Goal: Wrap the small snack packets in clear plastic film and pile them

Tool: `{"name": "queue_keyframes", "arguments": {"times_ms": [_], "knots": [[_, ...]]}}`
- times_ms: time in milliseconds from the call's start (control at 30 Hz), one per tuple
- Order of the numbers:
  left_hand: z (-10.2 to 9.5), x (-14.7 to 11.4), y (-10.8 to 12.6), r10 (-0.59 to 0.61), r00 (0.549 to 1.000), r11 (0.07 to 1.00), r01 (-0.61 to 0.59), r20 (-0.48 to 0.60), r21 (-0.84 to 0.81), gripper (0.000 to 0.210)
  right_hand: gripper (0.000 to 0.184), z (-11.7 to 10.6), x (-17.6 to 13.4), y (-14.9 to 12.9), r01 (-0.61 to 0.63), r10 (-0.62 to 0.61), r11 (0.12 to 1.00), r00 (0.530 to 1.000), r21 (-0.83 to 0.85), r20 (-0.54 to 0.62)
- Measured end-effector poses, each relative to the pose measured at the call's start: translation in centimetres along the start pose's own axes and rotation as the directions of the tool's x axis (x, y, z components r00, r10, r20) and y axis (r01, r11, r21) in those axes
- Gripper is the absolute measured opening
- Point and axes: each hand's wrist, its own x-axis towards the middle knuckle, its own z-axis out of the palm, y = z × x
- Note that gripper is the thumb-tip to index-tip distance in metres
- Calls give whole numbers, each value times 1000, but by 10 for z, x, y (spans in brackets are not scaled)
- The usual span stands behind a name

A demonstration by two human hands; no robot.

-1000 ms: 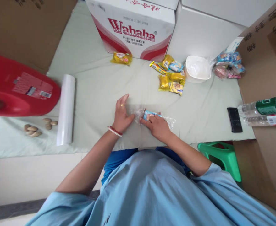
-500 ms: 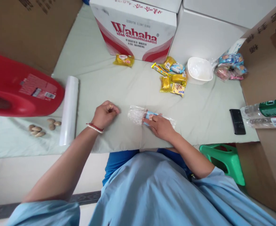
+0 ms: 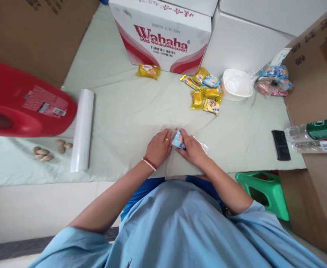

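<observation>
The blue packet [image 3: 177, 140] is located at the centre of the frame, with clear plastic wrap [image 3: 203, 146] around it. The right hand [image 3: 194, 150] grips the packet from its right side. The left hand [image 3: 158, 147] touches the wrap on the opposite side, fingers bent; whether it grips cannot be determined. The white bowl [image 3: 237, 85] is positioned at upper right; the film roll [image 3: 82, 130] lies at centre left.

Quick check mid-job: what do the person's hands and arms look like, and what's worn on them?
The left hand wears a gold-coloured ring, with a red band and a white band at the wrist. The right hand shows no jewellery. Both are ungloved; the light blue sleeves are short.
</observation>
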Motion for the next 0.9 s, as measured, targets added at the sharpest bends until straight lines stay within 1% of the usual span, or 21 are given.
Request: {"name": "queue_keyframes", "arguments": {"times_ms": [33,100,167,267,333,367,400,433,467,500,533,567,600,667,700,767,833,900], "knots": [[0,5,0,-24,1000,1000,24,2,7,47,91,-1,2,-3,-63,63,998,998,-14,7],[0,16,3,-63,998,998,63,6,1,39,85,-5,7,-11,-165,167,984,986,-65,24],[-1,25,7,-101,995,994,102,15,-42,34,74,-12,12,-19,-219,223,970,975,-105,25],[-3,32,10,-147,988,965,154,53,-210,35,59,-22,16,-22,-241,242,966,970,-95,-7],[-6,31,11,-125,987,902,155,101,-403,36,55,-27,14,-20,-235,233,969,972,-76,-33],[-8,29,12,-96,986,834,154,136,-531,37,56,-29,12,-18,-226,223,971,974,-71,-47],[-11,27,12,-65,982,720,167,175,-673,39,58,-30,9,-16,-211,207,975,976,-68,-60],[-15,24,14,-39,976,555,200,216,-807,45,61,-30,7,-15,-187,182,980,980,-68,-75],[-19,22,16,-24,966,352,250,258,-902,52,64,-30,4,-13,-152,145,986,985,-71,-91],[-24,20,19,-22,953,144,304,304,-942,58,66,-30,3,-12,-102,94,992,990,-77,-104],[-28,19,23,-24,937,-27,347,348,-937,60,66,-28,2,-12,-40,30,996,993,-84,-114],[-32,18,27,-34,922,-138,377,385,-916,60,65,-27,2,-12,29,-40,995,992,-91,-121],[-35,19,31,-51,909,-192,399,415,-897,59,63,-26,3,-12,101,-112,991,985,-94,-128],[-37,22,36,-126,883,-223,419,452,-880,56,63,-22,4,-12,236,-245,969,958,-72,-152],[-37,23,37,-175,866,-243,424,469,-873,56,65,-21,3,-12,291,-295,956,940,-50,-172],[-33,24,34,-272,814,-329,423,514,-844,53,72,-18,0,-11,360,-352,933,906,-9,-234],[-28,23,30,-327,766,-424,405,554,-810,49,78,-14,-7,-8,345,-329,938,887,-9,-324],[-24,21,26,-347,745,-470,387,569,-793,45,76,-11,-14,0,265,-254,964,868,-35,-427]]}}
